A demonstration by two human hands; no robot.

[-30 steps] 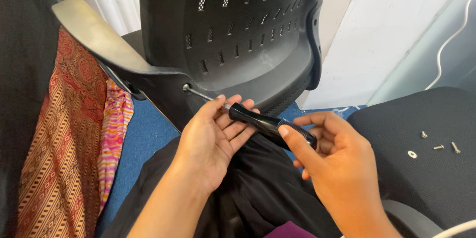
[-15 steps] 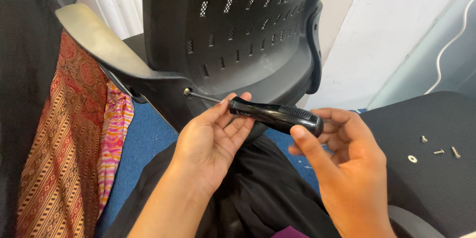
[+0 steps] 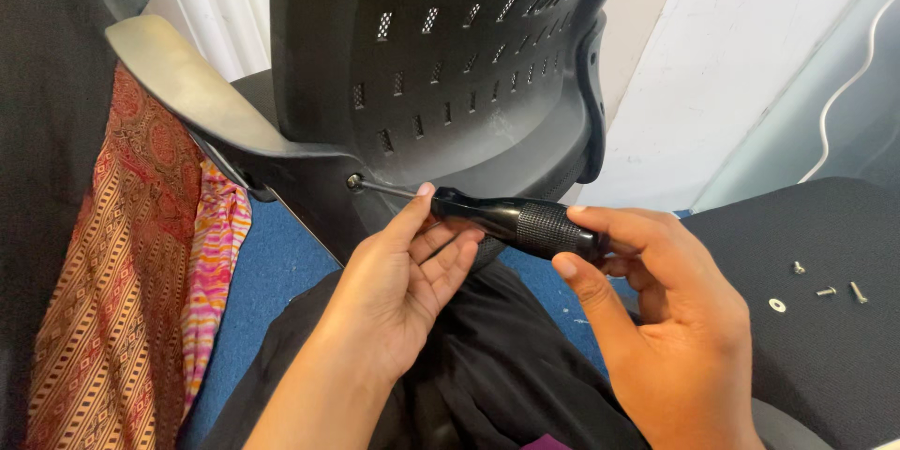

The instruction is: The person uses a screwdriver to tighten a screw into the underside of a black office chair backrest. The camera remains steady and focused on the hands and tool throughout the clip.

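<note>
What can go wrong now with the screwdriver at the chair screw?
The screwdriver meets the screw at a slant, so its tip may slip out. The left hand lies right under the shaft and could get jabbed. The loose screws on the seat might roll off.

Likely an office: black mesh chair back (image 3: pixel 441 56), blue carpet (image 3: pixel 272 272).
</note>
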